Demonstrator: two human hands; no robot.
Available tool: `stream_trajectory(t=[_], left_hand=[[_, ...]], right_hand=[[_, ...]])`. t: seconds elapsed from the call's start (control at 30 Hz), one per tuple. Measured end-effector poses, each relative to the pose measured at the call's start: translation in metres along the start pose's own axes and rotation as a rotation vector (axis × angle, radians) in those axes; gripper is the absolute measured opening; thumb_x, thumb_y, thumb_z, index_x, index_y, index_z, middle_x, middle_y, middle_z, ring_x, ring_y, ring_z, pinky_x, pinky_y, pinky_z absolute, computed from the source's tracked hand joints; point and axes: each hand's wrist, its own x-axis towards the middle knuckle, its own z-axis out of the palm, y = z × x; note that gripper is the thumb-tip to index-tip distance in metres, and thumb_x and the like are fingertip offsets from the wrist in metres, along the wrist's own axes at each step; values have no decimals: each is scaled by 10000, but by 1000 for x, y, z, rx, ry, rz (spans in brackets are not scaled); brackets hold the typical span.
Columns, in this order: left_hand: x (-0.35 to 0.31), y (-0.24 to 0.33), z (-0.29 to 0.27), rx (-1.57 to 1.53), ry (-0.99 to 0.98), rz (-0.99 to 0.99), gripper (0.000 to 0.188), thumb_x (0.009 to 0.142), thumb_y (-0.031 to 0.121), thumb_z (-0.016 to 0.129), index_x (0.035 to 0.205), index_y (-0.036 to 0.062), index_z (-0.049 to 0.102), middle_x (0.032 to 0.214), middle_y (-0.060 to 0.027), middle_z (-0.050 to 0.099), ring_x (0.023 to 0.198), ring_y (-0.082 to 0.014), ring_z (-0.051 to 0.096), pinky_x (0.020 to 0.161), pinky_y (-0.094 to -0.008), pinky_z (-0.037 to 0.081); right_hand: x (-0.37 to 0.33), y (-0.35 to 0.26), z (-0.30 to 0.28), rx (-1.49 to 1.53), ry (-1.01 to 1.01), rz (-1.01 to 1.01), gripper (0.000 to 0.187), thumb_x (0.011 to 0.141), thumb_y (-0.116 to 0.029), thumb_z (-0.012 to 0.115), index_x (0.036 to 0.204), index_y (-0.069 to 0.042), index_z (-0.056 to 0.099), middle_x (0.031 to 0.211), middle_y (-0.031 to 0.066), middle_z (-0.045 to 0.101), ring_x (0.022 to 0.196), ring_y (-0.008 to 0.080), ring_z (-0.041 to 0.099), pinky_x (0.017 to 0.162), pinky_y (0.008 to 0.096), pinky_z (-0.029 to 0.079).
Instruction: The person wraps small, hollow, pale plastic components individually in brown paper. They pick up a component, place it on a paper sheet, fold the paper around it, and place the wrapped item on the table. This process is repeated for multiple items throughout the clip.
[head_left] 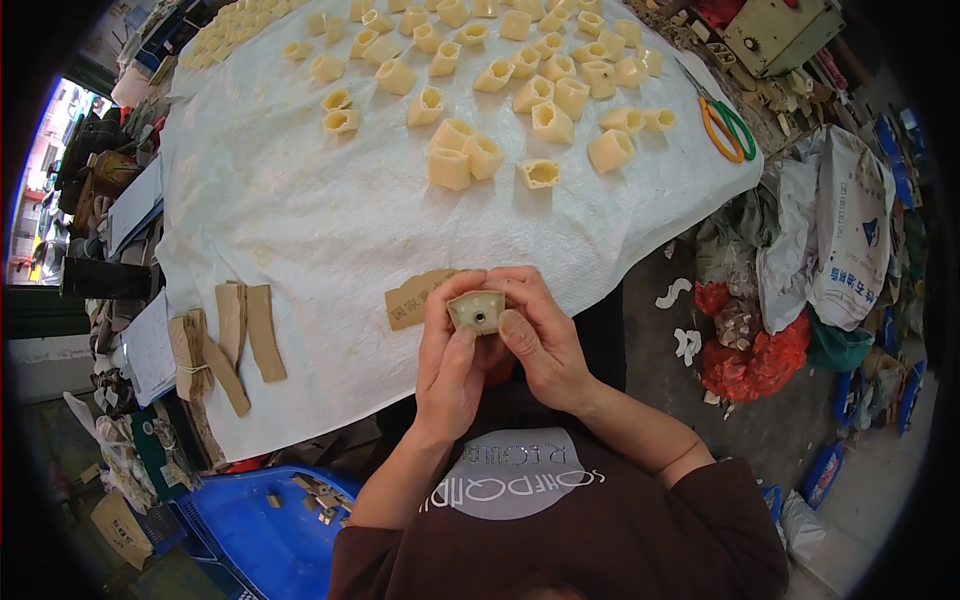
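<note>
Close to my body, at the table's near edge, both hands grip one small pale block-shaped part (pixel 478 312) with a dark round hole in its face. My left hand (pixel 447 360) has its fingers round the left side and the thumb at the lower edge. From the right, my right hand (pixel 543 345) wraps the other side, thumb beside the hole. The fingers hide the part's back. Just behind my left hand, a torn piece of brown cardboard (pixel 408 302) with printing lies on the white sheet (pixel 300 220), partly covered by the hand.
Many cream-coloured hollow pieces (pixel 553 123) spread over the far table. Green-and-orange-handled scissors (pixel 728 128) lie at the right edge. Brown strips (pixel 232 325) lie at left. A blue bin (pixel 270 525) with small parts stands below left; red bags (pixel 760 362) and a white sack (pixel 850 225) are at right.
</note>
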Motion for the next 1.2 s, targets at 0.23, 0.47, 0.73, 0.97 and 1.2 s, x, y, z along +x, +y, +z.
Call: stream_trajectory(t=[0.23, 0.47, 0.73, 0.97, 1.2], left_hand=[[-4, 9, -17, -18, -193, -127, 443, 820, 339, 526, 1114, 55, 353, 958, -105, 516, 772, -171, 535, 598, -235, 423], [-2, 1, -15, 145, -308, -206, 525, 769, 367, 543, 1111, -6, 401, 803, -115, 543, 714, -154, 543, 579, -222, 417], [-4, 10, -10, 139, -274, -308, 569, 741, 331, 523, 1129, -64, 389, 842, -146, 556, 707, -180, 557, 587, -248, 443], [-1, 20, -5, 66, -282, -380, 495, 789, 249, 463, 1186, -31, 369, 876, -101, 540, 696, -104, 513, 528, -182, 382], [4, 20, -1, 190, -218, -279, 458, 798, 310, 477, 1096, -36, 440, 773, -121, 556, 578, -98, 470, 462, -187, 321]], right_hand=[[14, -15, -19, -269, -7, -303, 253, 872, -162, 515, 1081, -20, 517, 1084, 150, 465, 954, 233, 484, 816, 323, 403], [28, -5, -26, 551, -392, 439, 184, 863, -190, 508, 855, -24, 585, 1113, 137, 475, 935, 165, 497, 822, 291, 396], [39, -11, -36, 486, -616, 305, 174, 841, -191, 537, 757, -38, 541, 1105, 153, 489, 938, 185, 505, 843, 325, 393], [32, -16, -36, 149, -532, 129, 173, 886, -193, 487, 812, -45, 540, 1140, 134, 475, 1026, 181, 460, 898, 349, 365], [21, -12, -28, 573, -352, 457, 163, 892, -163, 471, 931, -42, 573, 1179, 139, 429, 1034, 192, 461, 907, 330, 366]])
